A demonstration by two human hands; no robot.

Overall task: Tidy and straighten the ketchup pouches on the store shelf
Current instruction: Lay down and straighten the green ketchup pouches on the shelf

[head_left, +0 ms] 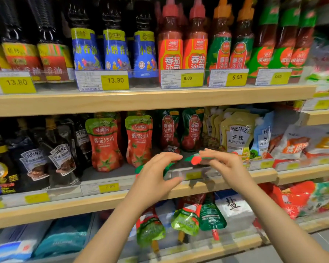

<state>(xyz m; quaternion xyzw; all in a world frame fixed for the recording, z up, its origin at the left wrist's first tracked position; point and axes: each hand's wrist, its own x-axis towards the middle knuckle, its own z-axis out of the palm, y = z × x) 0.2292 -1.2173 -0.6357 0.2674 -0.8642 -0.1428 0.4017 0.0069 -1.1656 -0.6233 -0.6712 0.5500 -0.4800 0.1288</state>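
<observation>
On the middle shelf (133, 195) two red ketchup pouches with green tops (105, 144) (139, 138) stand upright, and two dark green ketchup pouches (170, 130) (192, 129) stand behind to their right. A green and red ketchup pouch (192, 160) lies flat in front of them, held nearly edge-on. My left hand (156, 175) grips its left end and my right hand (223, 164) pinches its right end. Part of the pouch is hidden behind my left hand.
Dark Heinz sauce pouches (63, 158) stand to the left, yellow Heinz salad dressing pouches (236, 133) to the right. Bottles (170, 44) line the top shelf. On the lower shelf several ketchup pouches (186, 219) lie upside down among salt bags (234, 205).
</observation>
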